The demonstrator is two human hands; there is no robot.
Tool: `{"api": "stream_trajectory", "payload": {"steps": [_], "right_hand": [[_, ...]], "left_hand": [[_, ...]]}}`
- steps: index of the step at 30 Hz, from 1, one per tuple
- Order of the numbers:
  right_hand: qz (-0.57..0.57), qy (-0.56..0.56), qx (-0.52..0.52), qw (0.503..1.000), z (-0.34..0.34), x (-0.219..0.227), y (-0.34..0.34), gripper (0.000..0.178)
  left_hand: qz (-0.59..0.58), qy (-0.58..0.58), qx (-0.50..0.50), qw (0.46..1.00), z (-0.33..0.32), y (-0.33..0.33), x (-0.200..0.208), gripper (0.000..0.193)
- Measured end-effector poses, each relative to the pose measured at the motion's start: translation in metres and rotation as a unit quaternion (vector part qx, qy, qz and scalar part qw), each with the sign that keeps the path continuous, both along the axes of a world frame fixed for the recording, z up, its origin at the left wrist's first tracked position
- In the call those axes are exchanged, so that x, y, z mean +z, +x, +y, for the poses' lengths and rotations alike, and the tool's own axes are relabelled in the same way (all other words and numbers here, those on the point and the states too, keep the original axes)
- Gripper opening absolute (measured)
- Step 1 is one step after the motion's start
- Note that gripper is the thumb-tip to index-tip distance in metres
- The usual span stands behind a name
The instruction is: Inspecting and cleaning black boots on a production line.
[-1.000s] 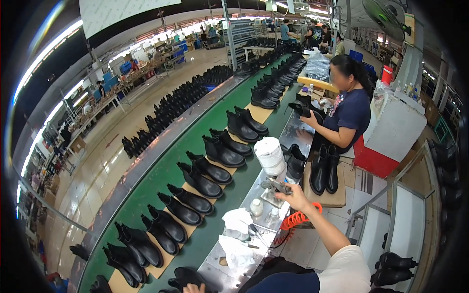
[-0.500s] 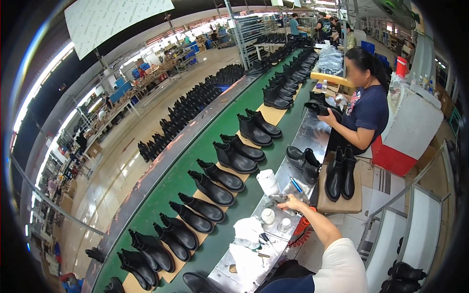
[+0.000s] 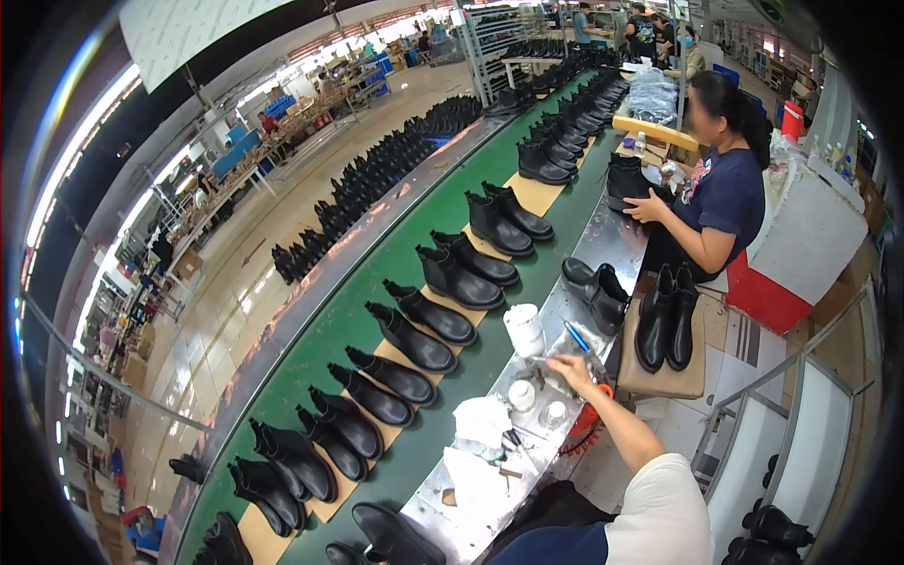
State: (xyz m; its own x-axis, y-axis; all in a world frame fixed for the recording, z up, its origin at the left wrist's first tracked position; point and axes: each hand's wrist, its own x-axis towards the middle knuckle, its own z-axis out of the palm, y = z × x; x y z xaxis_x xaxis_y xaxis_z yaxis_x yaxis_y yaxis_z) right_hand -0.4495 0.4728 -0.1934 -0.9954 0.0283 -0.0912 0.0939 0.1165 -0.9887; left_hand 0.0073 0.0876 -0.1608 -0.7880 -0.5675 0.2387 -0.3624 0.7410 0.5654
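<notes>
My right hand (image 3: 571, 373) reaches over the metal bench, fingers pinched together above a cluttered dark patch. Something small and greyish shows at the fingertips, too small to name. Just beyond stands a white roll or tub (image 3: 524, 330); a blue pen-like tool (image 3: 576, 336) lies to its right. Nearer me are a white bottle (image 3: 521, 395) and a clear jar (image 3: 555, 412). White crumpled cloth (image 3: 481, 426) and a white sheet (image 3: 474, 490) lie closer still. A black boot (image 3: 395, 535) lies at the bench's near left end. My left hand is out of sight.
A green conveyor (image 3: 394, 450) to the left carries several pairs of black boots on cardboard sheets. A co-worker (image 3: 720, 179) at right handles a black boot (image 3: 625, 182). A pair of boots (image 3: 667, 320) stands on a padded stool (image 3: 650, 379). A red coiled hose (image 3: 586, 431) hangs beside the bench.
My right hand has shifted slightly, with its fingertips now closer to the white roll. The co-worker's boot has turned more upright. The view has shifted a little, showing more of the near boot.
</notes>
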Motion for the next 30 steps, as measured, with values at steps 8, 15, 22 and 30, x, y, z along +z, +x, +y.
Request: {"api": "stream_trajectory", "payload": {"steps": [8, 15, 22, 30], "right_hand": [[0.173, 0.086, -0.129, 0.973, -0.022, 0.082, 0.041, 0.033], [0.170, -0.029, 0.185, 0.967, -0.162, 0.190, 0.127, 0.027], [0.078, -0.015, 0.367, 0.927, -0.226, 0.180, 0.196, 0.034], [-0.002, -0.016, 0.473, 0.881, -0.262, 0.159, 0.206, 0.040]], "left_hand": [[0.025, 0.268, 0.020, 0.963, -0.062, -0.034, 0.039, 0.040], [0.078, 0.435, 0.044, 0.896, -0.132, -0.120, 0.161, 0.037], [0.049, 0.458, 0.001, 0.888, -0.190, -0.132, 0.187, 0.026], [0.020, 0.431, 0.009, 0.902, -0.205, -0.120, 0.183, 0.026]]}}
